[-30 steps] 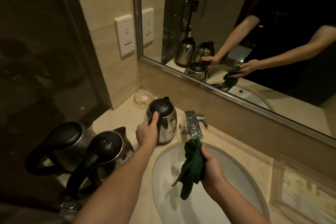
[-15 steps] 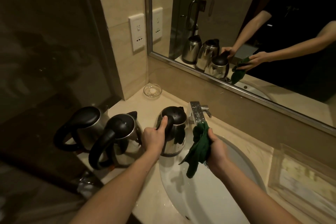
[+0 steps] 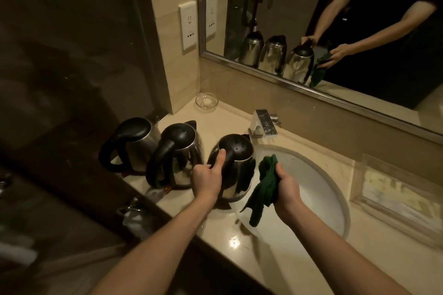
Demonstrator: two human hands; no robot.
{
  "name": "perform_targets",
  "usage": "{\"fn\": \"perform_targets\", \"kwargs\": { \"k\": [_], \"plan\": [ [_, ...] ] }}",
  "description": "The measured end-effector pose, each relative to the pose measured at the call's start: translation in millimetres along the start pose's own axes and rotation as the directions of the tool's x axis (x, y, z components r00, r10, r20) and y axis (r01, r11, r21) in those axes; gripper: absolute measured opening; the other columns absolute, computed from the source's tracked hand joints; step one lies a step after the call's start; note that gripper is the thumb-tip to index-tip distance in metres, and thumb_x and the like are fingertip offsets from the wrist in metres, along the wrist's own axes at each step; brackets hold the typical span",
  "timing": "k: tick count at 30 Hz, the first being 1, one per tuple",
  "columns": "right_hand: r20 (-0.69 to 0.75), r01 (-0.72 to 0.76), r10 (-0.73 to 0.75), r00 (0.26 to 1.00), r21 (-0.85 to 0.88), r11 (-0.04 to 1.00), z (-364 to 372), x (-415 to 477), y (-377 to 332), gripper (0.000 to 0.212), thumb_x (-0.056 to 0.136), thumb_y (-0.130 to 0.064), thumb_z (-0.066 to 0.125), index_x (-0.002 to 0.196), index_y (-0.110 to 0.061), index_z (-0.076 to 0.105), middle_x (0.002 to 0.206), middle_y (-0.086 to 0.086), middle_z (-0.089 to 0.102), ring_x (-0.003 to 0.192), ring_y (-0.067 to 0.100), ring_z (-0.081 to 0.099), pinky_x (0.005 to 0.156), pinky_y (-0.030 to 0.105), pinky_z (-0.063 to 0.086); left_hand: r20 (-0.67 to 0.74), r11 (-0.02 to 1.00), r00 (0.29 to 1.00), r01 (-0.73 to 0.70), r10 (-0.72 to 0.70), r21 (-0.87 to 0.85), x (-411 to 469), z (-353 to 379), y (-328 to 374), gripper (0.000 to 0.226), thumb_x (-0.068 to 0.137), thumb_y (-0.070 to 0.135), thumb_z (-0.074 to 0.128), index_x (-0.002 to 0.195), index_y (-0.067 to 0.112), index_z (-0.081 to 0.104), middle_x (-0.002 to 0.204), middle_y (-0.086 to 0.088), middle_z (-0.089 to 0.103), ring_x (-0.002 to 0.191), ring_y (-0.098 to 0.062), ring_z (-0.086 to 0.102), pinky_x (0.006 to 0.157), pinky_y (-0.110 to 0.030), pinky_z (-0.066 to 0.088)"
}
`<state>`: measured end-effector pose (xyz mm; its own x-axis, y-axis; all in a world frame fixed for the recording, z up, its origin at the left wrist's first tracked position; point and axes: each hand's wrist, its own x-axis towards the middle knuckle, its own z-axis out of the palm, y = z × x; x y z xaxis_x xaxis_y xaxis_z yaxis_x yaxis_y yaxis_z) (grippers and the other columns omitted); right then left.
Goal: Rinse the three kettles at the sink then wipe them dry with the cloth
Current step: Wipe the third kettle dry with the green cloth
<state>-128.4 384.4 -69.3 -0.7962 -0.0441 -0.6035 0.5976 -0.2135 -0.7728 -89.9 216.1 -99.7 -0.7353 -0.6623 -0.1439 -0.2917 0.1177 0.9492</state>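
Three steel kettles with black lids and handles are lined up on the beige counter. My left hand (image 3: pixel 207 178) grips the handle of the right kettle (image 3: pixel 236 165), thumb up along the handle; water drops dot its lid. It sits at the left rim of the white sink (image 3: pixel 318 189). The middle kettle (image 3: pixel 178 153) and the left kettle (image 3: pixel 130 145) stand beside it, untouched. My right hand (image 3: pixel 286 188) holds a bunched dark green cloth (image 3: pixel 265 185) just right of the held kettle, over the basin.
A chrome tap (image 3: pixel 263 123) stands behind the basin. A small glass dish (image 3: pixel 206 101) sits in the back corner. A mirror (image 3: pixel 335 19) runs along the wall, with a socket plate (image 3: pixel 188 26) to its left. A clear box (image 3: pixel 395 199) lies right of the sink.
My left hand has brought the held kettle from the back of the counter near the tap forward to the sink's left rim, beside the other two. The cloth hand stayed over the basin.
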Motion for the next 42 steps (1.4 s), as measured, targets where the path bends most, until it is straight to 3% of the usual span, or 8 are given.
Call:
{"fn": "perform_targets", "kwargs": {
  "k": [7,16,19,22,28,30,37,42],
  "plan": [
    [0.02,0.066,-0.065,0.998,-0.052,0.996,22.8,-23.4,28.7,0.039,0.1,-0.041,0.042,0.114,-0.012,0.063,0.104,0.011,0.066,0.098,0.026,0.061,0.082,0.037,0.047,0.028,1.0,1.0,-0.008,0.009,-0.02,-23.1,-27.4,-24.6,0.069,0.092,0.058,0.055,0.056,0.0,0.062,0.053,-0.01,0.057,0.056,-0.023,0.06,0.068,-0.035,0.05],
    [0.041,0.094,-0.09,0.995,-0.115,0.989,43.7,-30.2,69.4,0.034,0.1,-0.044,0.038,0.103,-0.024,0.065,0.106,0.002,0.067,0.104,0.02,0.059,0.101,0.043,0.044,-0.011,0.999,1.0,-0.005,0.004,-0.035,-35.9,-49.0,-45.1,0.068,0.095,0.054,0.053,0.054,0.001,0.064,0.048,-0.001,0.057,0.054,-0.014,0.06,0.059,-0.024,0.042],
    [0.043,0.117,-0.112,0.993,-0.119,0.986,52.8,-32.1,77.2,0.033,0.101,-0.043,0.035,0.1,-0.025,0.062,0.106,0.002,0.064,0.097,0.014,0.058,0.088,0.033,0.047,-0.003,1.0,1.0,-0.019,0.019,-0.022,-38.2,-52.7,-49.1,0.064,0.096,0.053,0.052,0.048,0.011,0.057,0.047,0.002,0.055,0.053,-0.011,0.058,0.058,-0.021,0.04],
    [0.012,0.164,-0.164,0.986,-0.15,0.975,64.0,-34.7,82.9,0.039,0.102,-0.041,0.031,0.123,-0.02,0.057,0.115,0.003,0.06,0.099,0.013,0.056,0.076,0.026,0.043,-0.004,0.999,0.999,-0.045,0.045,-0.019,-40.5,-55.0,-55.0,0.064,0.097,0.052,0.05,0.047,0.013,0.056,0.047,0.002,0.055,0.053,-0.015,0.059,0.057,-0.023,0.041],
    [-0.066,0.263,-0.281,0.957,-0.204,0.943,80.4,-20.8,99.3,0.05,0.101,-0.044,0.027,0.147,-0.024,0.032,0.147,0.001,0.039,0.134,0.02,0.037,0.111,0.045,0.032,0.043,0.994,0.999,-0.004,0.009,-0.113,-43.9,-53.6,-68.4,0.061,0.098,0.056,0.047,0.049,0.018,0.05,0.048,0.002,0.053,0.056,-0.029,0.062,0.056,-0.04,0.049],
    [-0.096,0.265,-0.286,0.953,-0.187,0.946,82.7,-15.8,104.0,0.051,0.101,-0.043,0.027,0.149,-0.024,0.028,0.151,0.0,0.032,0.137,0.02,0.033,0.114,0.046,0.028,0.079,0.993,0.997,0.019,-0.009,-0.119,-43.2,-53.9,-69.6,0.061,0.098,0.057,0.046,0.053,0.016,0.052,0.05,0.001,0.053,0.052,-0.024,0.059,0.051,-0.033,0.046],
    [-0.176,0.193,-0.197,0.964,-0.041,0.98,83.7,-6.8,122.5,0.057,0.093,-0.054,0.032,0.143,-0.028,0.039,0.141,0.001,0.046,0.128,0.021,0.044,0.109,0.047,0.036,0.259,0.999,0.965,0.039,-0.029,-0.035,-40.6,-67.8,-66.9,0.075,0.095,0.068,0.034,0.065,0.006,0.063,0.05,-0.005,0.056,0.044,-0.017,0.054,0.054,-0.029,0.047],
    [-0.178,0.088,-0.074,0.981,0.075,0.993,76.7,-7.9,132.4,0.046,0.1,-0.049,0.029,0.13,-0.023,0.052,0.12,0.008,0.059,0.109,0.023,0.056,0.09,0.039,0.046,0.148,0.991,0.984,0.088,-0.103,0.102,-36.3,-59.0,-62.0,0.085,0.088,0.08,0.026,0.064,0.007,0.062,0.056,-0.007,0.061,0.055,-0.024,0.062,0.064,-0.038,0.056]
  ]
}}
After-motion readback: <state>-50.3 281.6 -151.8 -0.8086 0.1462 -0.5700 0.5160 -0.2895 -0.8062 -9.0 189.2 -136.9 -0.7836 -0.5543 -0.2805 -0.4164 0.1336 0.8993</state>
